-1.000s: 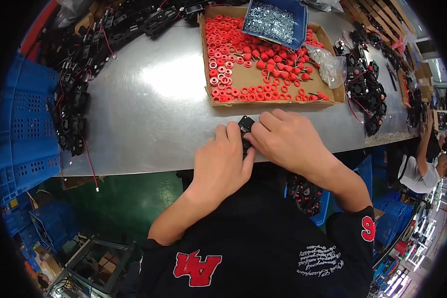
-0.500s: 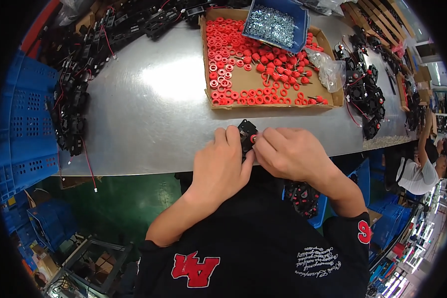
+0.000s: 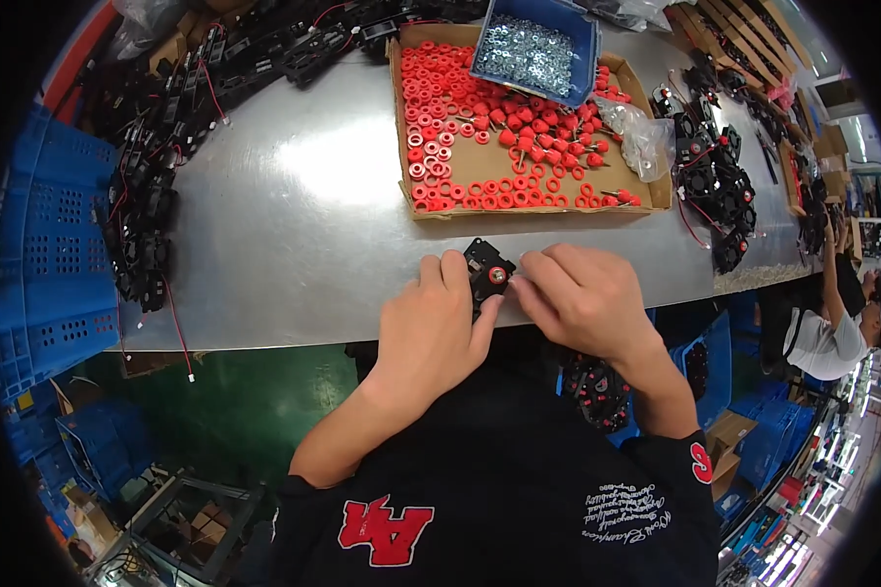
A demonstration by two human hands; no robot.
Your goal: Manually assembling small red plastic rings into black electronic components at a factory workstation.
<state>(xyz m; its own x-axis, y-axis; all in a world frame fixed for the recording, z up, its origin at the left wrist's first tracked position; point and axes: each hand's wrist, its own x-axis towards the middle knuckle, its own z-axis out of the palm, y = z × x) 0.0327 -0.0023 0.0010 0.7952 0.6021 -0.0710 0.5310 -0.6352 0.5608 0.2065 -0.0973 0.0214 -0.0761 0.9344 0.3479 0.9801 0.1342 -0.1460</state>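
Observation:
My left hand (image 3: 426, 328) is closed around a small black plastic part (image 3: 480, 256) at the table's near edge, fingers behind its left side and thumb at its lower end. A red ring (image 3: 497, 275) with a shiny metal centre sits on the part's face. Close beside the part's right edge is my right hand (image 3: 582, 303), its fingers curled and thumb drawn in. Whether anything is between those fingertips is hidden. Beyond the hands lies a shallow cardboard tray (image 3: 538, 211) of red rings (image 3: 431, 88) and red knobs with metal stems (image 3: 548, 132).
A blue bin (image 3: 589, 73) of metal washers rests on the tray's far side, near a clear plastic bag (image 3: 646, 147). Black wired assemblies (image 3: 142, 215) line the table's left, with more fan assemblies (image 3: 715, 186) at right. A blue crate (image 3: 54, 235) stands far left.
My right hand has drawn back slightly to the right from the black part, uncovering the red ring. The left hand keeps its hold on the part.

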